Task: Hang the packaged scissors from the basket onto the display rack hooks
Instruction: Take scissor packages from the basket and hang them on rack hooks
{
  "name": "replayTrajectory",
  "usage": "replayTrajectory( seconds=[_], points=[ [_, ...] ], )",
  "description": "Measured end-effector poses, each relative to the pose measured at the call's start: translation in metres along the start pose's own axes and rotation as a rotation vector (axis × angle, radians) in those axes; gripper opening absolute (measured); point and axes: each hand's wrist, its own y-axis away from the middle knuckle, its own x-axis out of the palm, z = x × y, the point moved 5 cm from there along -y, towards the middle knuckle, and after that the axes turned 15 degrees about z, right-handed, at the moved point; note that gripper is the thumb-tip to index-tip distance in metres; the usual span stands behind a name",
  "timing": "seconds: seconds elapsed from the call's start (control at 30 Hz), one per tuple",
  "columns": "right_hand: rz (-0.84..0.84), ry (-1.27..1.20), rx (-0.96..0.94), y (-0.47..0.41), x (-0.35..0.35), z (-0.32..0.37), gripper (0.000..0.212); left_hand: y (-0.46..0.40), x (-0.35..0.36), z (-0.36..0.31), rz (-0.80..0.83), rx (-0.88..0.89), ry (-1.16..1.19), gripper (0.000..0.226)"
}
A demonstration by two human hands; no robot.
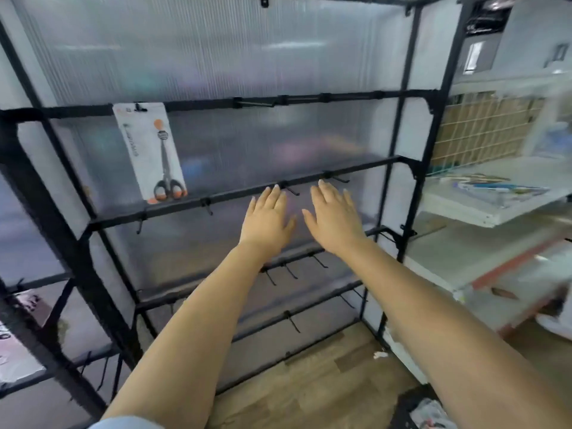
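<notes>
One packaged pair of scissors (154,153), on a white card with orange and black handles, hangs from a hook on the upper bar of the black display rack (309,176) at the left. My left hand (267,218) and my right hand (335,216) are stretched out side by side in front of the rack's second bar, palms down, fingers straight, holding nothing. Bare hooks (292,190) stick out of that bar just beyond my fingertips. A dark basket corner (411,410) shows at the bottom right, with something light in it.
Lower bars carry more bare hooks (291,320). A translucent ribbed panel backs the rack. White shelves (495,205) with flat goods stand to the right, a wire grid behind them. The floor is wood-patterned.
</notes>
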Motion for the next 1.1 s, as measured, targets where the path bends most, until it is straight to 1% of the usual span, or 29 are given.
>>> replayTrajectory(
  seconds=[0.1,0.23,0.3,0.4,0.53,0.67,0.83,1.0,1.1],
  points=[
    [0.031,0.024,0.117,0.057,0.021,-0.052,0.056,0.003,0.037,-0.064,0.051,0.139,0.033,0.062],
    [0.078,0.02,0.325,0.138,0.046,-0.13,0.057,0.011,0.092,-0.163,0.179,0.333,0.066,0.06],
    [0.102,0.018,0.401,0.17,0.054,-0.161,0.057,0.017,0.111,-0.204,0.2,0.413,0.074,0.06],
    [0.104,-0.007,0.542,0.232,0.066,-0.214,0.056,0.033,0.152,-0.275,0.259,0.596,0.052,0.059],
    [0.096,-0.035,0.756,0.314,0.096,-0.271,0.055,0.053,0.212,-0.341,0.392,0.738,-0.022,0.058],
    [0.182,-0.097,0.935,0.383,0.145,-0.317,0.056,0.065,0.272,-0.394,0.502,0.823,-0.041,0.057],
    [0.257,-0.167,1.078,0.436,0.218,-0.356,0.054,0.079,0.35,-0.444,0.657,0.898,-0.074,0.056],
    [0.342,-0.297,1.184,0.462,0.306,-0.385,0.053,0.074,0.444,-0.465,0.776,0.951,-0.117,0.054],
    [0.411,-0.366,1.194,0.472,0.364,-0.396,0.053,0.065,0.508,-0.468,0.872,0.914,-0.188,0.054]
  ],
)
